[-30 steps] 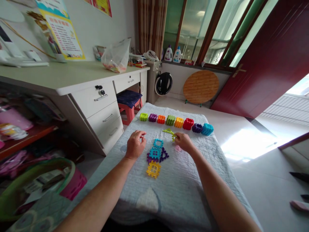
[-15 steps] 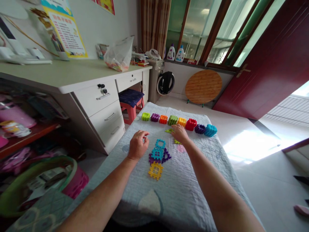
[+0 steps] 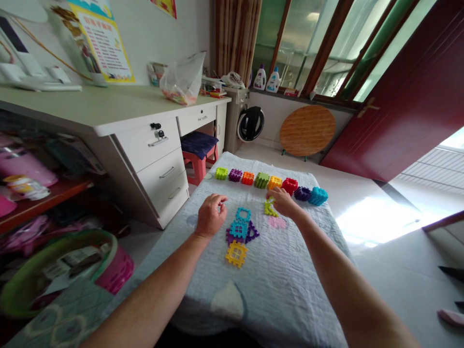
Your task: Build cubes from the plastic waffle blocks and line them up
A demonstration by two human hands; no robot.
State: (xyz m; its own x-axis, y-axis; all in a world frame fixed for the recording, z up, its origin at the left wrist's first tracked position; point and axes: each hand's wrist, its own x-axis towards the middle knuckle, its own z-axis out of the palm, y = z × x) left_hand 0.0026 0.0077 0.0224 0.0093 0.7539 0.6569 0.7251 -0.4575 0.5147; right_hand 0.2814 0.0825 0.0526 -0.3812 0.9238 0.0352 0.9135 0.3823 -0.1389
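Observation:
My right hand [image 3: 283,200] reaches over the far part of the cloth, its fingers closed at the upper edge of a yellow-green interlocking tile [image 3: 270,207]. The fingers partly hide it. Loosely curled, my left hand [image 3: 211,215] hovers left of the loose tiles, thumb and fingers apart, nothing in it. Beside it lie light-blue tiles [image 3: 239,229], overlapping a purple tile [image 3: 232,238] and a purple triangular piece [image 3: 253,233]. Nearer to me is a yellow window tile [image 3: 236,254]. Along the far edge runs a row of block cubes, among them a red one [image 3: 290,185] and a blue one [image 3: 318,195].
A patterned cloth [image 3: 261,295] covers the surface before me. To the left stand a white desk [image 3: 155,145] with a plastic bag [image 3: 184,79], and a red stool [image 3: 198,166]. A washing machine [image 3: 235,121] and a round wooden tabletop [image 3: 307,130] are beyond.
My right hand has moved right and a little nearer. The yellow-green piece that lay left of its fingers is no longer seen there. My left hand stays nearly in place; the view has shifted slightly.

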